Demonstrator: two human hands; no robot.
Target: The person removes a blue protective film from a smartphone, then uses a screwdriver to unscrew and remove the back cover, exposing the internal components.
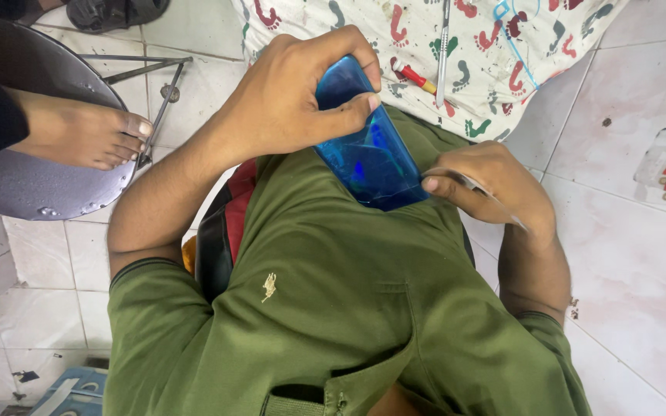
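While clamped from above by the left hand [287, 96], fingers curled over its far end and thumb along its side, blue phone [368, 150] slanting across the lap, lower corner tucked against the green shirt [333, 308]. Right hand [495, 185] closed at that corner, pinching a thin clear sheet [487, 196], possibly a film; edges hard to trace. Beyond, partly cut off: footprint-patterned cloth [425, 38], red-handled tool [414, 77], someone's bare foot [82, 131] on a grey stool [32, 192].
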